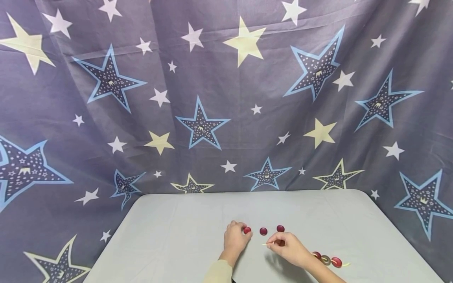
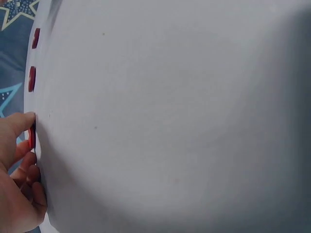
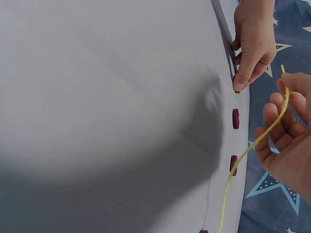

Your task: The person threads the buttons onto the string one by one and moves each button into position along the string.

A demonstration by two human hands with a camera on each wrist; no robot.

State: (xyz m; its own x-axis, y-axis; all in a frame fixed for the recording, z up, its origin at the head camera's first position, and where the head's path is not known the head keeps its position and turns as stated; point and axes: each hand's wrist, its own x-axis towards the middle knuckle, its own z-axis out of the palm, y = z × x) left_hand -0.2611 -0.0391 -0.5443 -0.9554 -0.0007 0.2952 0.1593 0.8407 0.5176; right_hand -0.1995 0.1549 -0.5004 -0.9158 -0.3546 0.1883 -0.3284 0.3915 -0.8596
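My left hand (image 1: 233,240) pinches a bright red button (image 1: 247,230) at the table surface; the left wrist view shows thumb and fingertip at the edge of this button (image 2: 32,138). Between thumb and fingers, my right hand (image 1: 289,248) holds a yellow string (image 3: 257,139) close to its end, with a short tip sticking out. The string hangs down past the palm. Beyond the hands lie a dark red button (image 1: 263,231) and a maroon button (image 1: 280,228). Another dark button shows partly behind the right fingers.
Right of my right forearm, a dark red button (image 1: 316,255), an olive button (image 1: 325,260) and a red button (image 1: 336,262) sit in a row on the yellow string, whose other end trails out. A star-patterned curtain (image 1: 219,86) hangs behind the white table (image 1: 170,228).
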